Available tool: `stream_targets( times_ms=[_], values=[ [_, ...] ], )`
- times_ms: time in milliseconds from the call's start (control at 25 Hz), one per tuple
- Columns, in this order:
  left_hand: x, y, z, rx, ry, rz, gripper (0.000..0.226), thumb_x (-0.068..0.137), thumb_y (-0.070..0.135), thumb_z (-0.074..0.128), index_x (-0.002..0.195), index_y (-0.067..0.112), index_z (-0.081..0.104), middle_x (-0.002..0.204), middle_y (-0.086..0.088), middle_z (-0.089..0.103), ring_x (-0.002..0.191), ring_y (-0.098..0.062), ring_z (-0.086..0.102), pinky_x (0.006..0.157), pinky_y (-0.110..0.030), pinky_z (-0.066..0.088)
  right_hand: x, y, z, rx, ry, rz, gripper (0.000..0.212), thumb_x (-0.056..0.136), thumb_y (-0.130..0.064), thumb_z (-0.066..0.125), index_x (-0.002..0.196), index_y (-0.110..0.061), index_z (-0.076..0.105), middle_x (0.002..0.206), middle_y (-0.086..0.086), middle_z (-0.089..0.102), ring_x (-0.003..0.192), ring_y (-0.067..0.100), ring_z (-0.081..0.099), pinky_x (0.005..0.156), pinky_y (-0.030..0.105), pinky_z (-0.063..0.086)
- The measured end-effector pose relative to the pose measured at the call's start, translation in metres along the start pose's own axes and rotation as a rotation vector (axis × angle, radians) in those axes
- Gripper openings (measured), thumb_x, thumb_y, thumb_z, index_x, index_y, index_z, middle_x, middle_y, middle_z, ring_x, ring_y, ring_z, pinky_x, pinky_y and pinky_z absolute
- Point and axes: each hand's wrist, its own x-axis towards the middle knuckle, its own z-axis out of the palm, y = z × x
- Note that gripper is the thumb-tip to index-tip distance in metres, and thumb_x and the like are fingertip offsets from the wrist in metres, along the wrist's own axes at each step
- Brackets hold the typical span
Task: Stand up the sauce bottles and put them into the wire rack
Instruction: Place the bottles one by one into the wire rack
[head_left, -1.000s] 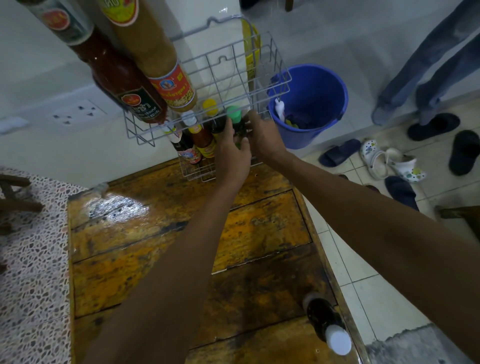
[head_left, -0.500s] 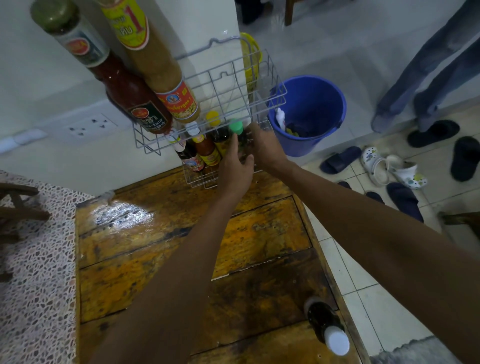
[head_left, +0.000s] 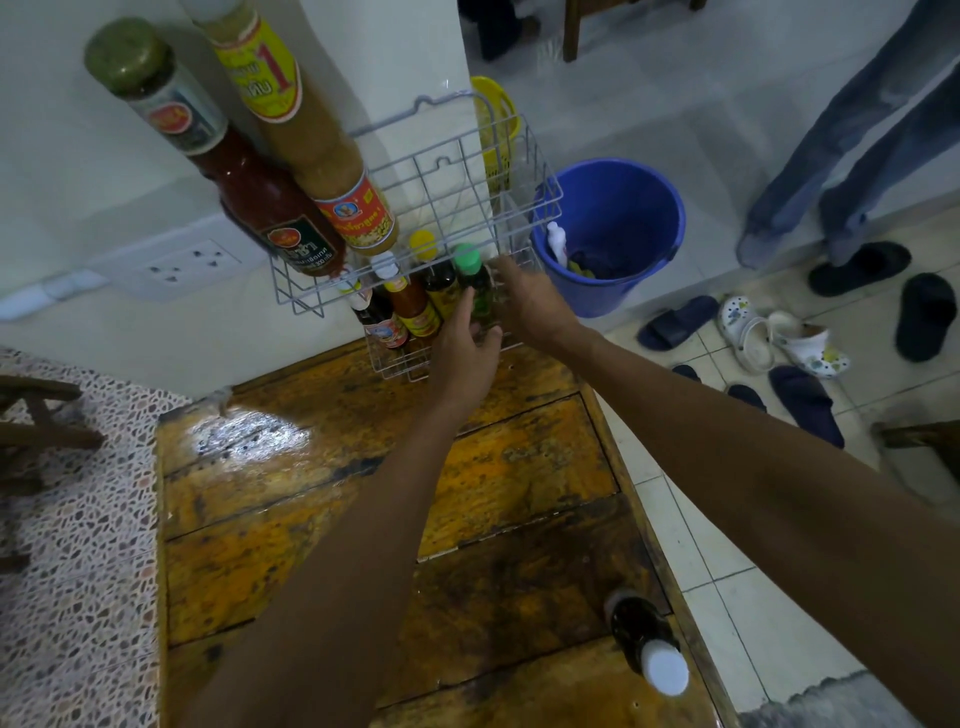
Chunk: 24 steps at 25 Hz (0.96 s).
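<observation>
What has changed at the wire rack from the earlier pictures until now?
Very little. Both hands have stayed at the green-capped bottle in the lower tier of the wire rack: the left hand in front of it, the right hand beside it. Nothing was let go. The other small bottles in the rack and the dark bottle near the edge of the wooden table are where they were; only the camera view shifted.

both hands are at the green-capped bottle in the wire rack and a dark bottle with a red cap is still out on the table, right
Not quite: the cap is white, not red. The head view shows the dark bottle on the wooden table, white-capped. The rest holds: left hand and right hand are at the green-capped bottle in the wire rack.
</observation>
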Motion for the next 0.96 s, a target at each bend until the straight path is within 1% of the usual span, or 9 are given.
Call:
stream_targets(
  times_ms=[120,200,320,400,440,560,680,840,960],
  values=[
    [-0.051,-0.017,-0.001,0.083,-0.023,0.036,0.053,0.106,0.024,0.058,0.156,0.020,0.042,0.155,-0.004,0.049,0.138,-0.021,0.052,0.110,-0.045,0.049,-0.044,-0.014,-0.027,0.026,0.091,0.002,0.043,0.095,-0.009,0.059,0.136,-0.015,0.049,0.114,0.013,0.069,0.094,0.031,0.068,0.072,0.045,0.058],
    [-0.101,-0.032,0.003,0.146,-0.062,0.074,0.043,0.104,0.022,0.061,0.146,0.027,0.053,0.147,-0.002,0.053,0.135,-0.019,0.052,0.110,-0.041,0.048,-0.102,-0.014,-0.044,0.063,0.123,0.000,0.030,0.101,-0.018,0.054,0.130,-0.024,0.051,0.116,0.004,0.066,0.094,0.020,0.065,0.072,0.036,0.055],
    [-0.178,-0.043,0.009,0.161,-0.349,0.102,0.059,0.097,0.015,0.066,0.133,0.057,0.047,0.147,0.006,0.050,0.133,-0.016,0.055,0.104,-0.030,0.051,-0.218,0.007,-0.055,0.067,0.006,0.049,0.031,0.103,-0.021,0.052,0.132,-0.030,0.049,0.113,-0.003,0.067,0.091,0.016,0.066,0.074,0.036,0.056],
    [-0.220,-0.042,0.018,0.136,-0.575,0.075,0.068,0.090,0.023,0.073,0.140,0.058,0.044,0.148,0.015,0.044,0.133,-0.008,0.050,0.109,-0.031,0.048,-0.292,0.030,-0.054,0.093,-0.140,0.081,0.038,0.102,-0.025,0.053,0.137,-0.036,0.046,0.118,-0.007,0.068,0.097,0.013,0.068,0.081,0.038,0.058],
    [-0.238,-0.040,0.025,0.144,-0.627,0.078,0.071,0.086,0.031,0.078,0.144,0.054,0.045,0.146,0.018,0.043,0.134,-0.004,0.046,0.112,-0.030,0.044,-0.324,0.039,-0.052,0.103,-0.224,0.076,0.045,0.099,-0.029,0.056,0.141,-0.040,0.043,0.127,-0.010,0.065,0.106,0.010,0.067,0.087,0.037,0.058],
    [-0.275,-0.034,0.050,0.170,-0.558,0.132,0.069,0.081,0.049,0.082,0.143,0.047,0.051,0.141,0.024,0.045,0.131,0.000,0.046,0.114,-0.030,0.039,-0.390,0.039,-0.043,0.183,-0.381,0.062,0.069,0.090,-0.030,0.070,0.147,-0.051,0.036,0.142,-0.020,0.054,0.125,0.000,0.055,0.103,0.026,0.050],
    [-0.285,-0.027,0.062,0.111,-0.443,0.116,0.052,0.086,0.043,0.079,0.133,0.049,0.058,0.131,0.033,0.053,0.121,0.007,0.051,0.109,-0.026,0.041,-0.410,0.022,-0.031,0.321,-0.301,0.129,0.061,0.089,-0.034,0.073,0.136,-0.060,0.043,0.133,-0.033,0.056,0.122,-0.007,0.055,0.101,0.015,0.046],
    [-0.284,-0.028,0.061,0.135,-0.411,0.195,0.052,0.092,0.038,0.076,0.140,0.045,0.056,0.142,0.028,0.056,0.130,0.006,0.051,0.114,-0.031,0.045,-0.404,0.008,-0.020,0.275,-0.155,0.187,0.052,0.089,-0.033,0.077,0.124,-0.055,0.045,0.114,-0.036,0.055,0.099,-0.014,0.056,0.099,0.029,0.055],
    [-0.272,-0.016,0.050,0.124,-0.332,0.247,0.054,0.094,0.032,0.075,0.143,0.042,0.055,0.144,0.024,0.057,0.133,0.002,0.052,0.115,-0.036,0.046,-0.376,-0.004,-0.033,0.311,-0.077,0.113,0.050,0.086,-0.026,0.079,0.129,-0.039,0.054,0.116,-0.027,0.062,0.104,-0.010,0.060,0.098,0.032,0.055]
  ],
)
